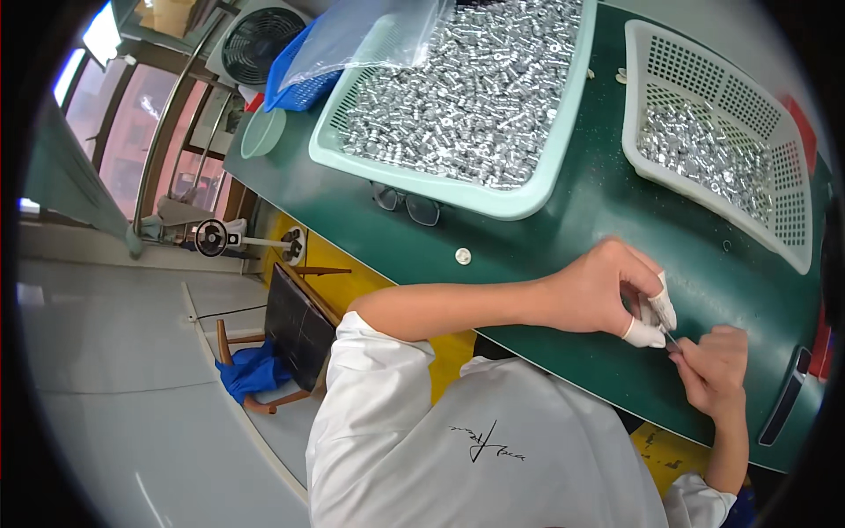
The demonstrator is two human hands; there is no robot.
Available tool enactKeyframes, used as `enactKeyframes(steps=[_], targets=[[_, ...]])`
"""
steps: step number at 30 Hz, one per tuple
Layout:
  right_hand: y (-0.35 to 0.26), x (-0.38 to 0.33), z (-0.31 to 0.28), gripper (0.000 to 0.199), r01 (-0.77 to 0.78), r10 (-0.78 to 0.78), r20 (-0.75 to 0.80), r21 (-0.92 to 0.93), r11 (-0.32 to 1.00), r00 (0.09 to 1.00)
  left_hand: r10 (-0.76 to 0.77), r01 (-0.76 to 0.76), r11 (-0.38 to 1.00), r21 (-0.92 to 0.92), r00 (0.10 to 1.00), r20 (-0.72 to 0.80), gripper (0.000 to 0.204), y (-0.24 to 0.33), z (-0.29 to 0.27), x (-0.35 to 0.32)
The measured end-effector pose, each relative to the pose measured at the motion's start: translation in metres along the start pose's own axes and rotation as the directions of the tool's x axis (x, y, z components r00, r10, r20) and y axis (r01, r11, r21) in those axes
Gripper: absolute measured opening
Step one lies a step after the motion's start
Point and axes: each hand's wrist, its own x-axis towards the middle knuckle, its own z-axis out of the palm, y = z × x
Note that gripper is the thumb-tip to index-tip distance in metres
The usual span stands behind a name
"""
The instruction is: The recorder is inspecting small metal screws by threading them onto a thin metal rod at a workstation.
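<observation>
My left hand is closed in a pinch over the green tabletop, white finger cots on its thumb and fingertips. Whatever sits between those fingertips is too small or hidden to make out. Close beside it, my right hand is closed on a thin metal strip that points toward the left fingertips. A white perforated basket beyond my hands holds small silvery metal parts. More of these parts fill a large pale green basket at the upper middle.
On the green table lie eyeglasses, a small white disc and, at the right edge, a phone. A clear plastic bag hangs over the big basket's corner, beside a green bowl. A chair stands left.
</observation>
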Motion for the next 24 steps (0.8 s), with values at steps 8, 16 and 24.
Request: enactKeyframes(steps=[8, 16, 24], targets=[[0.001, -0.001, 0.004, 0.011, -0.038, 0.052, -0.074, 0.175, 0.984, 0.996, 0.089, -0.088, 0.99, 0.113, 0.996, -0.004, 0.017, 0.004, 0.005, 0.002], [-0.001, 0.006, 0.006, 0.007, -0.065, 0.062, 0.024, 0.181, 0.981, 0.998, 0.049, -0.053, 0.988, 0.146, 0.998, 0.034, 0.021, -0.004, 0.004, -0.002], [-0.004, 0.003, -0.002, 0.004, -0.057, 0.048, 0.075, 0.123, 0.991, 0.996, 0.009, -0.015, 0.992, 0.129, 0.999, 0.048, 0.021, 0.001, 0.009, 0.0]])
